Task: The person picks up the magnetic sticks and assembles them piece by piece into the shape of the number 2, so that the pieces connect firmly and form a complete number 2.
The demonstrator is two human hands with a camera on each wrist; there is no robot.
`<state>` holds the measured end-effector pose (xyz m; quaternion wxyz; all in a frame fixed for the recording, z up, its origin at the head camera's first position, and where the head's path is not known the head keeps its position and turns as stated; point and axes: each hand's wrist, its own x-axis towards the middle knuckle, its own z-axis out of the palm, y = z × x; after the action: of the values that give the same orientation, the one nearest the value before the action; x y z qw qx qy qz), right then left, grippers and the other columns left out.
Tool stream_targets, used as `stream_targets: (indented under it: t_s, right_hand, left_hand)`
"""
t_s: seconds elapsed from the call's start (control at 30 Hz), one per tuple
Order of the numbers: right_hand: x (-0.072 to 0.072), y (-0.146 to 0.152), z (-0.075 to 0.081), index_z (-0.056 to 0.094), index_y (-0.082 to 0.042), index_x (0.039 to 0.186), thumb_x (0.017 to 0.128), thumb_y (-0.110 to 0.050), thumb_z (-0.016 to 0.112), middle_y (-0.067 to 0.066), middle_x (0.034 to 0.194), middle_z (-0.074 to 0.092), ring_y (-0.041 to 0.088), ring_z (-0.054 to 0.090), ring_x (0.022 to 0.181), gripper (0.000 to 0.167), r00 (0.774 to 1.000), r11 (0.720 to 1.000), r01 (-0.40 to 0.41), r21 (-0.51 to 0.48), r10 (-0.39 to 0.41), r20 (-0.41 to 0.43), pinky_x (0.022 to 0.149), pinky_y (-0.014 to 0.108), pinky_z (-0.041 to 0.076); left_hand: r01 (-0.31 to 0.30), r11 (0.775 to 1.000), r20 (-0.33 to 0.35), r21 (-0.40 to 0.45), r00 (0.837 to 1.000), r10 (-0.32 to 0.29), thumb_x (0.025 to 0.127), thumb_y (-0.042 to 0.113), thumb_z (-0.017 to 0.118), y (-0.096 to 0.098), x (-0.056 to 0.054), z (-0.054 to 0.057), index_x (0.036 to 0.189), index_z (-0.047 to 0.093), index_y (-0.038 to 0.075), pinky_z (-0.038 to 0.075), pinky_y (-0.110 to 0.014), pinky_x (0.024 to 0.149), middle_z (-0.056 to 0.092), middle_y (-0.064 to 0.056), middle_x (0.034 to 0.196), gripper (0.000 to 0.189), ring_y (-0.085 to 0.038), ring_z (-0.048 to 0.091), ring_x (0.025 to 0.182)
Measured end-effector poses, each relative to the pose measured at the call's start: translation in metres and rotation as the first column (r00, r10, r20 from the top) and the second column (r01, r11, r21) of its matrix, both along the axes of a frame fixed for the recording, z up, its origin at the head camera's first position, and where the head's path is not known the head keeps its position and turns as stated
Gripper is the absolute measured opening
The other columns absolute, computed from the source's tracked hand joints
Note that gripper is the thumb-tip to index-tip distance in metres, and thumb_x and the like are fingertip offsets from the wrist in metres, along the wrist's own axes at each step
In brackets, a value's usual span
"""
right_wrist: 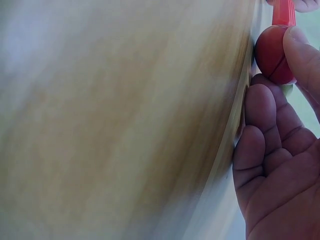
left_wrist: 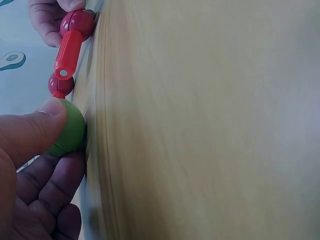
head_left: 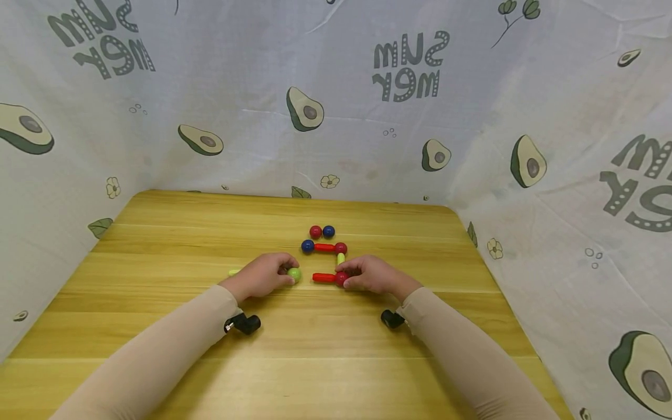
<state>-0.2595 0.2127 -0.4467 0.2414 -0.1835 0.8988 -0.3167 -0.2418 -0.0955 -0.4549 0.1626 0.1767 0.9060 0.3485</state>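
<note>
My left hand pinches a green ball between thumb and fingers, low over the table. To its right, my right hand holds a red ball by thumb and fingers. From that ball a red rod points left toward the green ball, its free end showing a small round tip in the left wrist view. A yellow-green rod runs back from the held ball to another red ball. A second red rod links that one to a blue ball.
A loose red ball and a loose blue ball sit behind the joined pieces. A yellow-green piece shows partly beside my left wrist. The wooden table meets a printed cloth at its back and sides.
</note>
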Motion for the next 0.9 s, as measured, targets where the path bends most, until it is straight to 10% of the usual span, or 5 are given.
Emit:
stream_targets:
  t_s: [0.9]
  right_hand:
    - [-0.003, 0.000, -0.002, 0.074, -0.021, 0.134, 0.098, -0.019, 0.076, 0.001, 0.132, 0.072, 0.020, 0.062, 0.116, 0.036, 1.000, 1.000, -0.011, 0.013, 0.011, 0.001, 0.113, 0.048, 0.049]
  left_hand:
    - [0.010, 1.000, -0.011, 0.008, 1.000, -0.010, 0.100, 0.022, 0.075, 0.025, 0.005, -0.002, 0.129, 0.070, 0.017, 0.053, -0.039, 0.100, 0.070, 0.003, 0.114, 0.031, -0.015, 0.061, 0.100]
